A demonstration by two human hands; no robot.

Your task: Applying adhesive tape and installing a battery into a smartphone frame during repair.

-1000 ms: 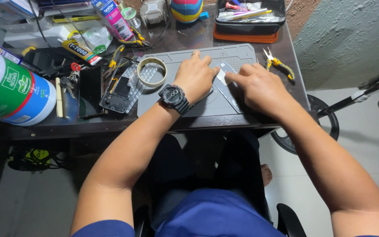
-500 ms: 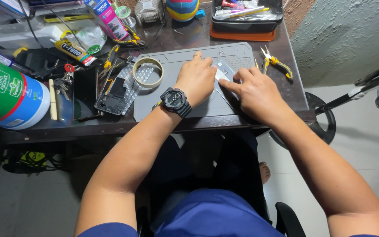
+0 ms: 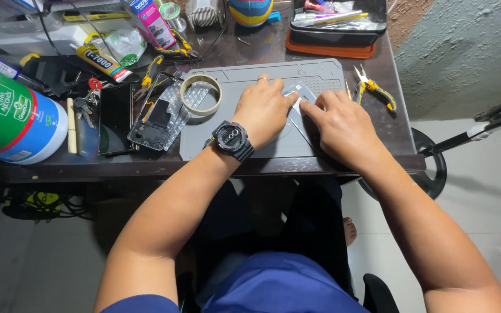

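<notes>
My left hand (image 3: 264,110) and right hand (image 3: 343,124) press flat, fingers spread, on a small phone (image 3: 298,95) lying on the grey mat (image 3: 233,136). Neither hand grips it. A tape roll (image 3: 200,94) sits just beside my left hand.

Bare grey mat (image 3: 215,145) is lying open near-left; tape roll (image 3: 200,94) and, seemingly, yellow pliers (image 3: 375,91) are flanking the far corners.

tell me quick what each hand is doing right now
Left hand: palm down, fingers pressing the small flat device onto the grey mat.
Right hand: fingers on the device's edge; a closed grip cannot be told.
</notes>
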